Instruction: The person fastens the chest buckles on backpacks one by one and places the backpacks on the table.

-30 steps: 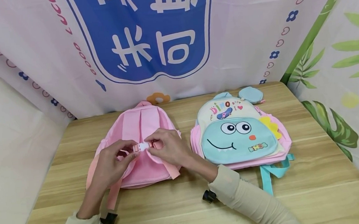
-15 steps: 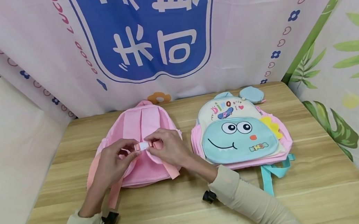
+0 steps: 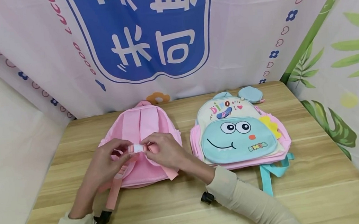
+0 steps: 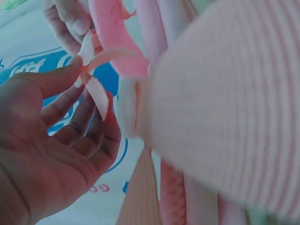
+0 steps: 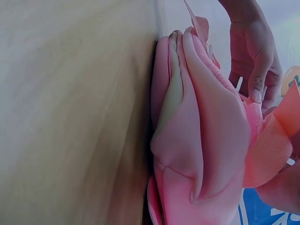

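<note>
A pink backpack lies back side up on the table, its straps towards the person. Over it, a small white buckle on salmon webbing bridges the two hands. My left hand pinches the buckle's left end between thumb and fingers; in the left wrist view that same hand has the webbing at its thumb tip. From the other side my right hand pinches the right end and its webbing. Fingertips partly cover the buckle, so whether its halves are fully locked cannot be told.
Right of the pink one lies a second backpack with a dinosaur face, a round blue pouch and a teal strap. Both rest on a wood-grain table. A printed curtain hangs behind the table's back edge.
Both hands have shifted slightly left, carrying the white buckle with them. Their pinch on its two ends stays. The backpacks have not visibly moved.
</note>
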A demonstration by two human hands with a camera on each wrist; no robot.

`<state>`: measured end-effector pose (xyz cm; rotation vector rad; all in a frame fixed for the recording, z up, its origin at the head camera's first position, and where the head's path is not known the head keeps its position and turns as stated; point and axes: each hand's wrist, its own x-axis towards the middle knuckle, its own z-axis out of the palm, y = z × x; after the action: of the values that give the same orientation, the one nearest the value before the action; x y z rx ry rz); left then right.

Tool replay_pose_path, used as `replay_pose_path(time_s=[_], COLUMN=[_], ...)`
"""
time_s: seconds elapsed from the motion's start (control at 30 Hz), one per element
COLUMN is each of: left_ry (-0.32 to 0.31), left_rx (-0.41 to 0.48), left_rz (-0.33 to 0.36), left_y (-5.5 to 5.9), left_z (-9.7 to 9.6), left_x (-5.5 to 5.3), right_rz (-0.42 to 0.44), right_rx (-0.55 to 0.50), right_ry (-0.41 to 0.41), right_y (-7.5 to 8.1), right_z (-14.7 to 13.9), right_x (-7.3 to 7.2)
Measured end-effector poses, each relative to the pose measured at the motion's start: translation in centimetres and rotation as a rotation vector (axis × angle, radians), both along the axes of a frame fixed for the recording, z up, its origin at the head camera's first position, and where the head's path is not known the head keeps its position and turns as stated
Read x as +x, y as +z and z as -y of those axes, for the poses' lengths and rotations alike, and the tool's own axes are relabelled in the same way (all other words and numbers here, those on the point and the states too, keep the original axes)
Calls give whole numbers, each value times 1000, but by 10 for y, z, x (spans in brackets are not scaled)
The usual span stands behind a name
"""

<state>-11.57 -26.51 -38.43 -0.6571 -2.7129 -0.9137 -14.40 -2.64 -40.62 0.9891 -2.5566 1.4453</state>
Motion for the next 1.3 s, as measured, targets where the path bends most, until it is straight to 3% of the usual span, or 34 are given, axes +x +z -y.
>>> replay_pose_path(time_s=[0.33,0.53,0.8,1.1,1.3], left_ry=[-10,-41,-31,-32,-31], left_rx=[-64,-64,-125,-145,-159], left_rz=[87,106,159,173,178], left_y=[-1,-10,-20,-18,-10], left_z=[9,10,11,10,6], left_x=[-2,-7,-11,-11,-8], right_rz=[11,43,54,40,50], right_rx=[84,112,155,200,173], right_ry=[-10,-9,2,22,63], right_y=[-7,-12,-17,-15,-7], right_z=[8,7,8,6,-6], right_x=[0,-2,-4,-4,-4])
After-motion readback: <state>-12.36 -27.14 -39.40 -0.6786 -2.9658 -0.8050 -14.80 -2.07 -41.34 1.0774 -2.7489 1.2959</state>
